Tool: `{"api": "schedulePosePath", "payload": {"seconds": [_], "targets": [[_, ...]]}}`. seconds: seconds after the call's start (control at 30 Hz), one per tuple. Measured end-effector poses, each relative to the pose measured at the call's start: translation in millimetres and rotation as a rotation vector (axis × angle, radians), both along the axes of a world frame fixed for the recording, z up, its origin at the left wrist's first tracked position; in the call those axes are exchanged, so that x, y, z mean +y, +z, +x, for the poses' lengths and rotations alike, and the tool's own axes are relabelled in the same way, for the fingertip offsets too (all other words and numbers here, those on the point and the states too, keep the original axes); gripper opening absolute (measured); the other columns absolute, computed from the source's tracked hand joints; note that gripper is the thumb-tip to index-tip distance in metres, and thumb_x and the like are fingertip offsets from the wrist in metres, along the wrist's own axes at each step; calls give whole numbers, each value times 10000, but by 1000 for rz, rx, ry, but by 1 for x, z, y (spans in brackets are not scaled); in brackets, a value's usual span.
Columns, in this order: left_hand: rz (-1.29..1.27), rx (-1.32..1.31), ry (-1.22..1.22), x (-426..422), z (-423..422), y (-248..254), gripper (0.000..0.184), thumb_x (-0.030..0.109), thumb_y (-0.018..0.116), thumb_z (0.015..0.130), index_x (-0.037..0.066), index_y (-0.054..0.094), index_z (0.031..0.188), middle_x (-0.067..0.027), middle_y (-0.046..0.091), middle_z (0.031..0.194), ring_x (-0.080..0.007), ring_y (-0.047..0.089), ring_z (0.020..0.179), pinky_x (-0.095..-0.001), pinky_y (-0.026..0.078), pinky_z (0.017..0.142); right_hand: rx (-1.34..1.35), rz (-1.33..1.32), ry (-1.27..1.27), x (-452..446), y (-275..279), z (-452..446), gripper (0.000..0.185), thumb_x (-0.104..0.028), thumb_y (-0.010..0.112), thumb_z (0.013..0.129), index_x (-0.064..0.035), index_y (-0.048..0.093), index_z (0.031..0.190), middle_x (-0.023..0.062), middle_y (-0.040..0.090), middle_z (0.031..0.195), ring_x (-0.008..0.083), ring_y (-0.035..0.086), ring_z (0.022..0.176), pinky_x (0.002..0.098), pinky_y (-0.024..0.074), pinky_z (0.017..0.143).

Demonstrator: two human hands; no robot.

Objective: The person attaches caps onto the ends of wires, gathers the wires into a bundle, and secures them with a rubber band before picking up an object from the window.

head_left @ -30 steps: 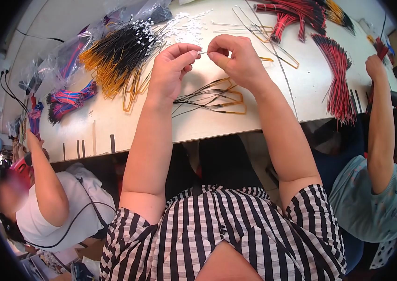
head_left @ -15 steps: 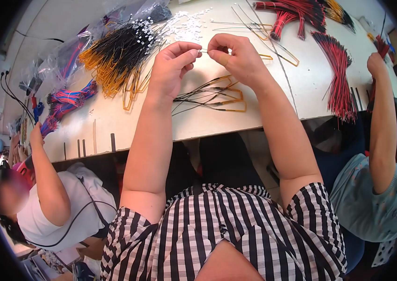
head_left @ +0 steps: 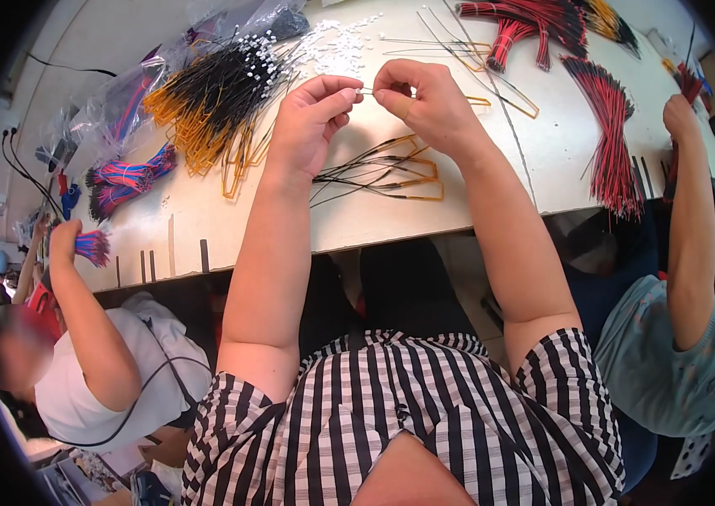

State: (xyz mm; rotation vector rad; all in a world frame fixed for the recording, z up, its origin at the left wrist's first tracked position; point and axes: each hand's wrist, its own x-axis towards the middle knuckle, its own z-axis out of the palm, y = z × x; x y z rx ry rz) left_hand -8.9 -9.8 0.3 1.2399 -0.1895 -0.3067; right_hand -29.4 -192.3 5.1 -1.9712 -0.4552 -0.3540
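Note:
Both my hands meet over the white table, fingertips a short distance apart. Pinched in my left hand (head_left: 317, 116) is a small white connector (head_left: 360, 90), mostly covered by the fingertips. My right hand (head_left: 426, 103) pinches a thin wire (head_left: 369, 92) that reaches to the connector; whether it sits inside cannot be made out. A yellow wire loop (head_left: 480, 101) sticks out beyond my right hand. Below them lie several black wires with yellow looped ends (head_left: 412, 179). Loose white connectors (head_left: 336, 49) are scattered past my left hand.
A large pile of black-and-yellow wires with white connectors (head_left: 210, 101) lies at left, beside blue-red bundles (head_left: 129, 177). Red-black wire bundles (head_left: 606, 126) and a few loose wires (head_left: 496, 72) are at right. Co-workers sit on both sides; the left one's hand (head_left: 64, 240) holds a bundle.
My hands keep almost the same pose. The co-worker at left has drawn a blue-red bundle down toward the table's edge.

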Motion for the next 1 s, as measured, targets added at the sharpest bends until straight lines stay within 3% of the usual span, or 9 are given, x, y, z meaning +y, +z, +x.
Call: {"api": "schedulePosePath", "payload": {"seconds": [0.43, 0.5, 0.7, 1.0], "targets": [[88, -97, 42, -1, 1, -3, 128, 56, 657, 823, 45, 684, 947, -24, 672, 854, -56, 573, 770, -195, 418, 672, -63, -42, -35, 1, -4, 3, 76, -67, 624, 789, 7, 609, 792, 42, 581, 653, 128, 483, 588, 275, 412, 562], [132, -164, 69, -3, 1, -4, 130, 56, 659, 817, 42, 686, 943, -30, 678, 854, -64, 590, 779, -203, 419, 677, -212, -93, -47, 2, -7, 4, 62, -60, 633, 774, -10, 598, 764, 19, 585, 645, 147, 512, 579, 279, 424, 609], [154, -210, 101, -6, 1, -5, 138, 50, 667, 805, 19, 686, 938, -46, 688, 855, -86, 613, 782, -215, 426, 693, -320, -172, -119, 4, -4, 0, 80, -69, 646, 763, -44, 580, 727, 12, 566, 623, 156, 511, 572, 284, 413, 697], [143, -257, 108, -10, -1, -6, 123, 23, 675, 802, -4, 679, 922, -58, 686, 848, -93, 619, 793, -225, 476, 733, -163, -80, -60, 5, -8, 3, 68, -59, 654, 759, -51, 587, 747, 18, 581, 653, 150, 517, 609, 317, 360, 841]]}}
